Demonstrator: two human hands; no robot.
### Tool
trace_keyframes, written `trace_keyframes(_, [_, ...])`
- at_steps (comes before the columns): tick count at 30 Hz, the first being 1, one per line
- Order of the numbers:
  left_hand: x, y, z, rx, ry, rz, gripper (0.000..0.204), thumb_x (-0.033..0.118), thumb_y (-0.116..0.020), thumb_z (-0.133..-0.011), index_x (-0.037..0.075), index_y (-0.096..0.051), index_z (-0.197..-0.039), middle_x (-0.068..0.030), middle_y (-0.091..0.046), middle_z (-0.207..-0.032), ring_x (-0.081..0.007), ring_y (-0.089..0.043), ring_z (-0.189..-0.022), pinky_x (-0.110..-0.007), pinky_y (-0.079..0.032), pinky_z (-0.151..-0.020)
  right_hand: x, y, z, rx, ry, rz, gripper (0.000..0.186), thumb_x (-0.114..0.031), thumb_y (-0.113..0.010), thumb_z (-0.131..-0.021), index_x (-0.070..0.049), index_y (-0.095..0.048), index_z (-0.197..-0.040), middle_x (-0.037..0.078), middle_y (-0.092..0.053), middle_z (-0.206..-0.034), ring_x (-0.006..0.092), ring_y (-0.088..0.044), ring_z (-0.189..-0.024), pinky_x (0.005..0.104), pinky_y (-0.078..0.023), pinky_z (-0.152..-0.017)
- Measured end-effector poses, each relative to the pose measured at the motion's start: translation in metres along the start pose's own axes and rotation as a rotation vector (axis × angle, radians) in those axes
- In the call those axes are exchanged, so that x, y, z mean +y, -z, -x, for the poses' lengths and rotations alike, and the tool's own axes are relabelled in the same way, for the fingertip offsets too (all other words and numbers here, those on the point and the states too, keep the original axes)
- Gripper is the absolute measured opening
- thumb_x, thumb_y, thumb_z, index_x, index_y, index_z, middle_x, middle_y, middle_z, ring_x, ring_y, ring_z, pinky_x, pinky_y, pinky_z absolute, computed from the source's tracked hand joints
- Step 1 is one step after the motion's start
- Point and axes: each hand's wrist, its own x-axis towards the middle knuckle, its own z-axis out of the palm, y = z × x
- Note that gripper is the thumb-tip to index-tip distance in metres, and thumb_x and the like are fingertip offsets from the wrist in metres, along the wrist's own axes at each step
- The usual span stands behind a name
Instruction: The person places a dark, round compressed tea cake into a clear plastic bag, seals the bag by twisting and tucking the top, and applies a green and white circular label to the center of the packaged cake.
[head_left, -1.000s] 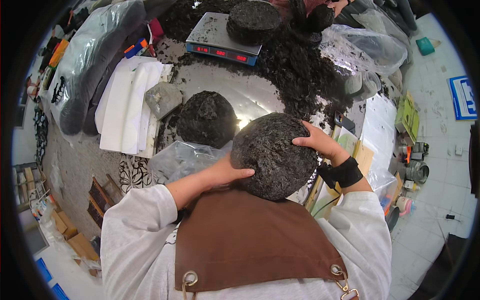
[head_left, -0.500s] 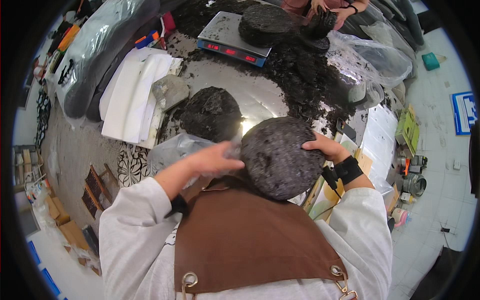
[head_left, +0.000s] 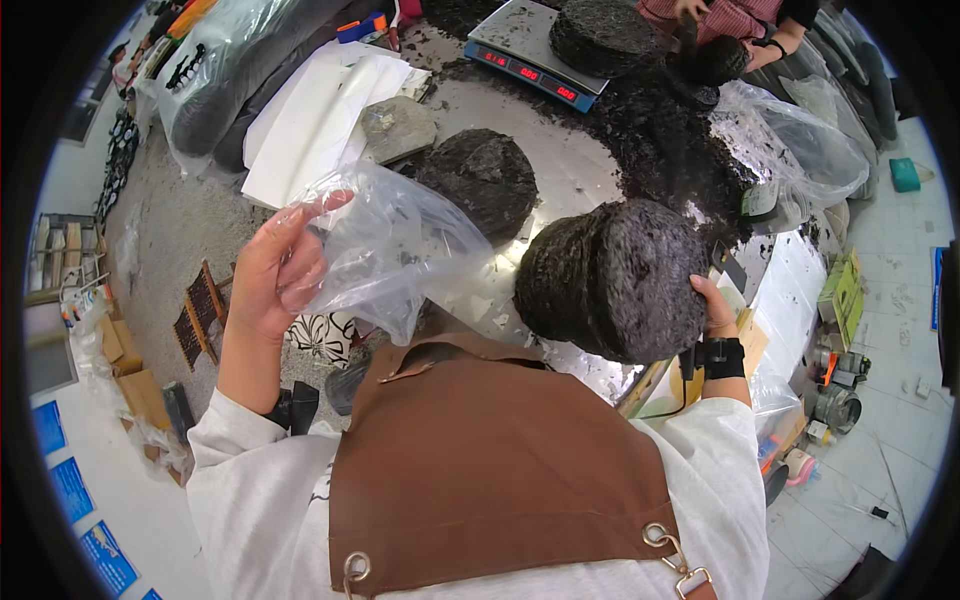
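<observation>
Raised on the left, my left hand is closed on a clear plastic bag, which spreads out to the right and hangs loosely. My right hand grips a thick stack of round, dark, fibrous cakes at its right side, with most of the fingers hidden behind it. The stack is tilted over the table's near edge, just above my brown apron. Between the bag and the stack, a rough dark fibrous mound sits on the table, partly behind the bag.
A blue-fronted digital scale stands at the back with dark round cakes on it. Loose dark flakes cover the table beside it. White sheets lie at left under a grey stone-like block. Another person's hand works at the far right.
My left hand has moved left and up, lifting and spreading the plastic bag. The dark stack in my right hand has turned, showing its layered side. The whole view has shifted.
</observation>
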Motion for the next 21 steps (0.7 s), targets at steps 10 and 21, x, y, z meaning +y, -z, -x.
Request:
trace_keyframes(10, [0.006, 0.011, 0.001, -0.116, 0.103, 0.273, 0.044, 0.023, -0.033, -0.096, -0.001, -0.031, -0.133, 0.0055, -0.027, -0.045, -0.0045, -0.024, -0.033, -0.017, -0.022, -0.030, 0.021, -0.069, 0.053, 0.033, 0.572, -0.568, 0.049, -0.036, -0.047, -0.087, 0.000, -0.046, -0.121, 0.013, -0.053, -0.117, 0.0243, -0.052, -0.107, 0.0350, -0.041, -0.094])
trace_keyframes(21, [0.039, 0.005, 0.001, -0.498, -0.016, 0.833, 0.035, 0.017, -0.034, -0.094, 0.001, -0.040, -0.125, -0.0035, -0.051, -0.069, -0.0112, -0.046, -0.054, -0.023, -0.041, -0.048, -0.027, -0.301, 0.036, -0.023, 1.167, -0.207, 0.055, -0.023, -0.058, -0.083, -0.002, -0.036, -0.129, 0.013, -0.046, -0.125, 0.0215, -0.045, -0.114, 0.0362, -0.035, -0.097])
